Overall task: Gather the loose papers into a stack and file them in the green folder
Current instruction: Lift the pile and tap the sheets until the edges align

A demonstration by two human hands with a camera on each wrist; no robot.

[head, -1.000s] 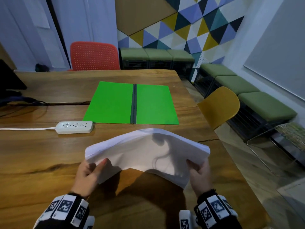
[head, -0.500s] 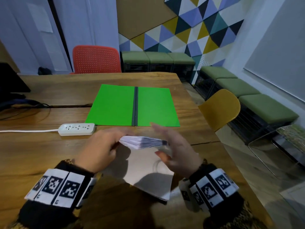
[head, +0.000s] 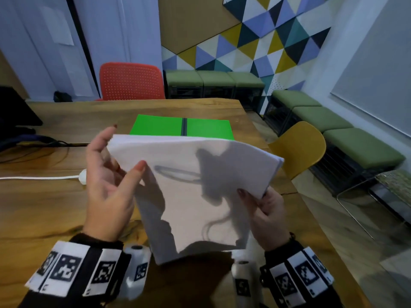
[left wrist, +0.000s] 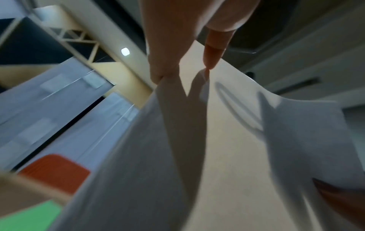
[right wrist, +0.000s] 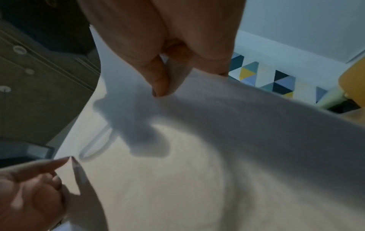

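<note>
A stack of white papers (head: 200,185) is held above the wooden table (head: 44,207), tilted up with its face towards me. My left hand (head: 126,146) holds its left edge, thumb on the front and fingers behind. My right hand (head: 255,201) grips the lower right edge, thumb on the front. The left wrist view shows my left hand (left wrist: 183,71) touching the paper stack (left wrist: 237,156). The right wrist view shows my right hand (right wrist: 187,81) pinching the paper stack (right wrist: 197,171). The green folder (head: 155,127) lies open beyond the stack, its near part hidden.
A white power strip (head: 82,175) with its cable lies left of my left hand, mostly hidden. Dark equipment and cables (head: 17,130) sit at the table's left. A yellow chair (head: 298,147) stands at the right edge, a red chair (head: 131,81) at the far side.
The stack went from a low, arched hold to edge-on near the table, and is now raised and tilted up facing me, covering the folder's near edge. Both hands shifted along its sides.
</note>
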